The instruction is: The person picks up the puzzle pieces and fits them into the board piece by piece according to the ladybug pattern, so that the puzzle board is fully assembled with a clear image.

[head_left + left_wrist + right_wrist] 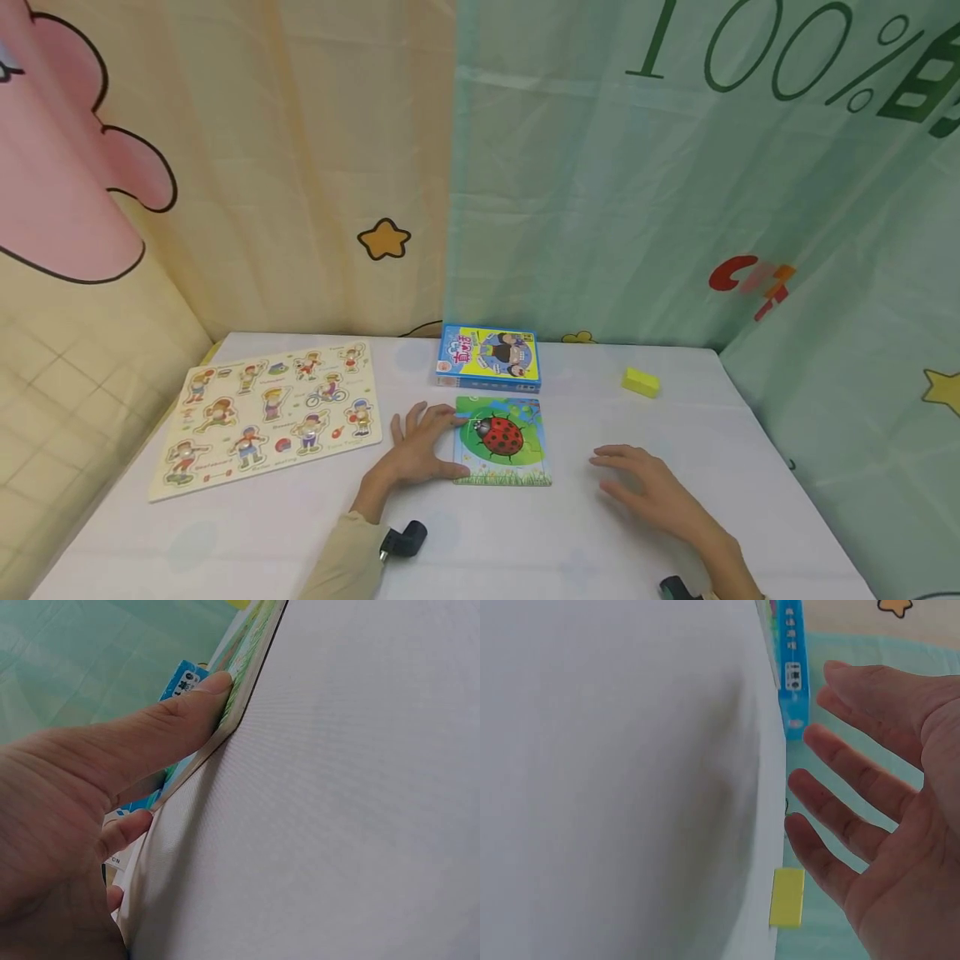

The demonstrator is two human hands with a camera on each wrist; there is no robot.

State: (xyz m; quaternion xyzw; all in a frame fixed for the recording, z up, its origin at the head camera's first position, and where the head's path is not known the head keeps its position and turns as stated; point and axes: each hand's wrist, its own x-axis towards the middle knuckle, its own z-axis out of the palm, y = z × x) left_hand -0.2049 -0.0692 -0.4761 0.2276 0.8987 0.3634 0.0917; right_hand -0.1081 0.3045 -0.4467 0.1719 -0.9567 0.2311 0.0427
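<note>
A square ladybug picture board, green with a red spotted ladybug, lies flat in the middle of the white table. My left hand is at its left side in the head view, thumb on the lower left corner and a fingertip at the upper left edge. The left wrist view shows the thumb resting over the board's grassy border. To the right of the board, my right hand hovers apart from it, fingers spread and holding nothing. The right wrist view shows those fingers loosely extended.
Behind the ladybug board lies a blue and yellow box. A large wooden puzzle board with children figures occupies the left side. A small yellow block sits at the back right. Printed curtains hang behind the table.
</note>
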